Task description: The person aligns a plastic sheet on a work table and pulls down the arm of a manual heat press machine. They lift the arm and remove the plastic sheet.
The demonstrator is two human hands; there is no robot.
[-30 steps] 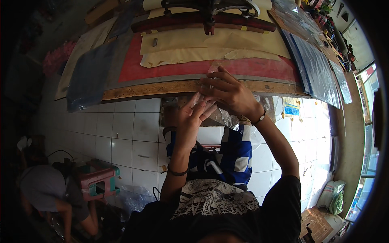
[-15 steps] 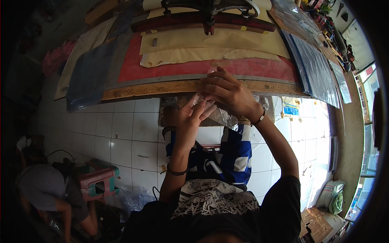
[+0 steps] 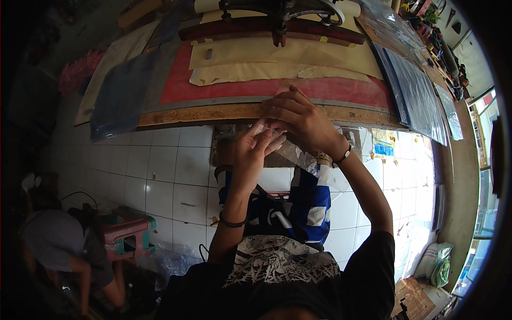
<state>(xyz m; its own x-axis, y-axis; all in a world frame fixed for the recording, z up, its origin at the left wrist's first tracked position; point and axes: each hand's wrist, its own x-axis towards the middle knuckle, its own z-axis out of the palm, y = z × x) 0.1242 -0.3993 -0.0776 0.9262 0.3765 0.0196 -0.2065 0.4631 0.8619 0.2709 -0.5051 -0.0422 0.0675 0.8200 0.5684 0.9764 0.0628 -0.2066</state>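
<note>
A thin piece of clear plastic film (image 3: 292,154) is held between my hands, just in front of the table's wooden edge. Below my right hand a strip of it hangs down, while another part shows faintly above the fingers. My left hand (image 3: 253,148) has its palm turned up and its thumb and fingers closed on the film. From the right, my right hand (image 3: 305,120) reaches over with bent fingers that meet the left fingertips on the same film. The overlap of the fingers partly hides the grip.
Before me stands a table with a wooden edge (image 3: 208,113), a red sheet (image 3: 173,88) and tan paper (image 3: 250,56). A dark red metal bar (image 3: 234,31) spans its back. Plastic sheets (image 3: 413,90) lie right. At lower left a person (image 3: 56,240) bends beside a stool (image 3: 128,237).
My right fingers have curled in closer to the left fingertips. More of the film shows hanging below my right hand. The view has shifted slightly.
</note>
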